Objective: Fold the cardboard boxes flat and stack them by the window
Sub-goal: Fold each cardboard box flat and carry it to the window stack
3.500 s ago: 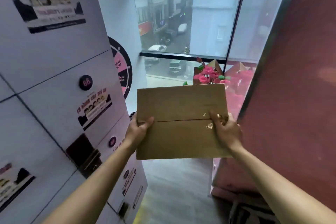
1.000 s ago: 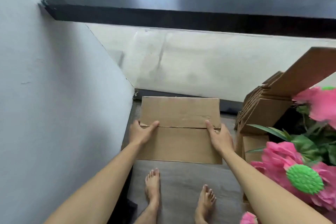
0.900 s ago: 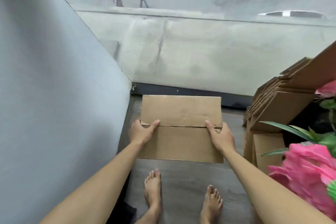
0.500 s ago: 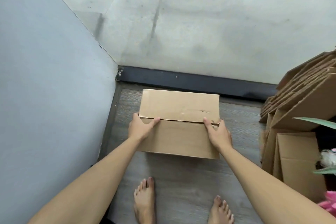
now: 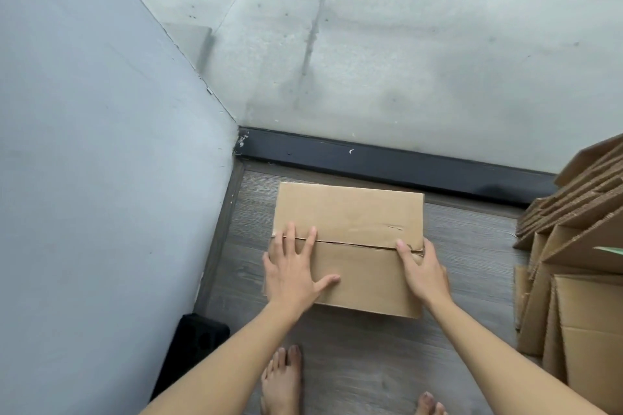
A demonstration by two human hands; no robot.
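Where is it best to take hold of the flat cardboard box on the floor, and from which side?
Probably the two short ends of the flat cardboard box, one hand from each side. It lies flat and wide on the wood floor, and its seam runs across it. The right hand already grips the right end; the left hand lies flat on top.

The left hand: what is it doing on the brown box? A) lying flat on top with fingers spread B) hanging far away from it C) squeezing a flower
A: the left hand lies flat with straight, spread fingers on top of the cardboard box.
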